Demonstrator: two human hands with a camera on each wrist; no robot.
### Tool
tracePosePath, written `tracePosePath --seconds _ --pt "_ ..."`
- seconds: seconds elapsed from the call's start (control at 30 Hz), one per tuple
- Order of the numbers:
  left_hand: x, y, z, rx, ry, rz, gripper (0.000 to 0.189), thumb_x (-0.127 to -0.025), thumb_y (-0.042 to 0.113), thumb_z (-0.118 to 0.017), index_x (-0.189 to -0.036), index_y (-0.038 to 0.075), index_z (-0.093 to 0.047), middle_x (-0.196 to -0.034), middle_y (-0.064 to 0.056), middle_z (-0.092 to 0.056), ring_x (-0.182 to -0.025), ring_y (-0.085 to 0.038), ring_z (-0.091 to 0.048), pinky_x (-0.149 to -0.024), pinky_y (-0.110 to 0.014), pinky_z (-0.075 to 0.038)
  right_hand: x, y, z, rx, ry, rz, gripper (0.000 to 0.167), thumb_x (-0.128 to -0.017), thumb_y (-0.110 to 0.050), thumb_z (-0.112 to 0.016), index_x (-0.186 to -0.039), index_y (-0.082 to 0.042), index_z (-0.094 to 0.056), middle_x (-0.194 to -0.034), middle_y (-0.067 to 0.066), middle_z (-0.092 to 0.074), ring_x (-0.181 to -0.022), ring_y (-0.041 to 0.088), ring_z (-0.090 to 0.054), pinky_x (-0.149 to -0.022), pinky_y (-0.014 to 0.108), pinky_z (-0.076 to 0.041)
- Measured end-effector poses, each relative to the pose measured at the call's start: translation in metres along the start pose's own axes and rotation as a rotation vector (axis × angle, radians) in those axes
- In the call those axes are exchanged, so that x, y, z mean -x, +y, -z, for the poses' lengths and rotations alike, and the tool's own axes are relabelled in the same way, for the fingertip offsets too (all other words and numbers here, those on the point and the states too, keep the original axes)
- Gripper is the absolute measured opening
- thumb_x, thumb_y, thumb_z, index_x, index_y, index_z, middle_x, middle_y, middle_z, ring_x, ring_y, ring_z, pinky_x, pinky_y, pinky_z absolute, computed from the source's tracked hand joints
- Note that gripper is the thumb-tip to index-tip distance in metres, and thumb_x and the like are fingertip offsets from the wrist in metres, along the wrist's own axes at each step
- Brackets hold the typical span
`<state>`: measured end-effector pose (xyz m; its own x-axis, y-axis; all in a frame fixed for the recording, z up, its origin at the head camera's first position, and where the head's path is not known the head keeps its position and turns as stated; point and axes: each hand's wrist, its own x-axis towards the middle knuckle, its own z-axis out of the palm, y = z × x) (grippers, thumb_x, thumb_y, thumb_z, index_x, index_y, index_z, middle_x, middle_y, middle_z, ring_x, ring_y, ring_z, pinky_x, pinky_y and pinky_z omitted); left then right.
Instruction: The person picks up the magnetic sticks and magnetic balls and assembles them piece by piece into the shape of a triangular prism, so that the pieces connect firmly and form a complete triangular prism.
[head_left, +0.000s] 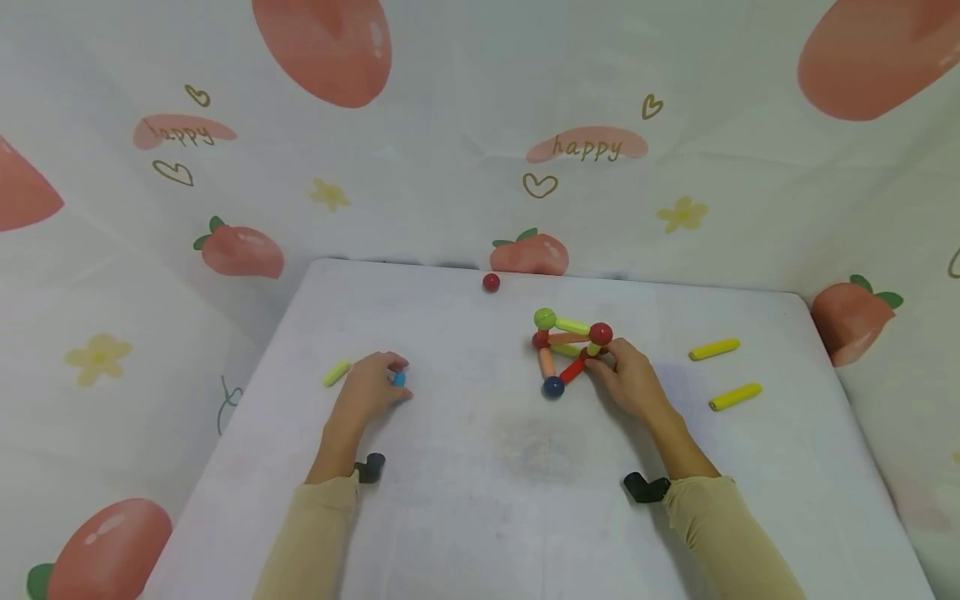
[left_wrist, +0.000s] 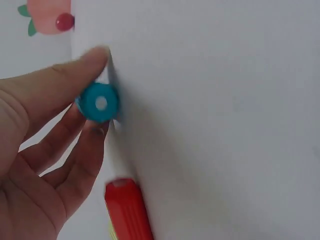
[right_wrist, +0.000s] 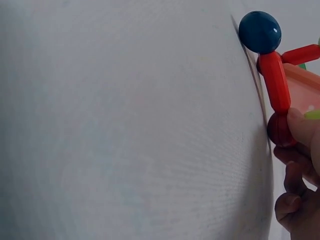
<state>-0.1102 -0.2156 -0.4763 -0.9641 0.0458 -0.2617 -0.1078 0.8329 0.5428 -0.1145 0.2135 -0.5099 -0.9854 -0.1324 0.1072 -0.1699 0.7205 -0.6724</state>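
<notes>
Head view: I judge assembly in hand; ball-and-stick frame (head_left: 569, 338) right of the bench's (head_left: 480, 517) middle.
Right hand (head_left: 628, 377): grips the frame's red corner ball (right_wrist: 279, 129).
Left hand (head_left: 370, 385): pinches a blue stick (left_wrist: 100, 103), well left.
Blue stick: long axis toward my left-wrist camera; next calls, I think, for carrying it frameward.

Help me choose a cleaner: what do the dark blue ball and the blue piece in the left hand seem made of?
Dark blue ball: glossy, small highlight; lacquered metal or plastic, unclear which.
Blue piece: probably plastic, evenly coloured, duller; its pale end disc may be metal.
</notes>
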Motion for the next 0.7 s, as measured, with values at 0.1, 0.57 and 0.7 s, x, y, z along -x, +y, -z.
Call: tracePosePath --seconds 0.1,0.57,0.7 --pt "-0.006 0.013 -0.004 0.094 0.030 -0.019 0.049 -0.086 0.013 -0.081 -0.131 0.011 -0.064 -0.126 -0.009 -0.069 -0.111 -0.026 -0.067 -0.098 -0.044 -0.054 0.000 0.002 0.000 -0.002 -0.001 0.000 0.019 -0.094 -0.017 -0.073 -0.110 -0.010 -0.065 -0.113 0.015 -0.070 -0.087 0.026 -0.056 -0.076 0.036 -0.045" --pt "-0.010 0.130 -0.071 0.643 0.053 -0.366 0.026 -0.086 0.009 -0.081 -0.110 0.017 -0.075 -0.112 -0.002 -0.074 -0.104 -0.017 -0.072 -0.089 -0.025 -0.059 0.002 0.001 -0.002 -0.009 0.033 -0.006 0.019 -0.094 -0.016 -0.074 -0.109 -0.008 -0.066 -0.112 0.015 -0.070 -0.091 0.028 -0.059 -0.080 0.040 -0.046" --pt "-0.012 0.152 -0.097 0.646 -0.029 -0.385 0.027 -0.086 0.011 -0.081 -0.112 0.017 -0.073 -0.114 0.000 -0.072 -0.106 -0.015 -0.070 -0.090 -0.025 -0.059 0.002 0.002 -0.002 -0.014 0.035 -0.017 0.019 -0.094 -0.015 -0.073 -0.110 -0.008 -0.066 -0.114 0.016 -0.071 -0.098 0.031 -0.062 -0.087 0.046 -0.050"
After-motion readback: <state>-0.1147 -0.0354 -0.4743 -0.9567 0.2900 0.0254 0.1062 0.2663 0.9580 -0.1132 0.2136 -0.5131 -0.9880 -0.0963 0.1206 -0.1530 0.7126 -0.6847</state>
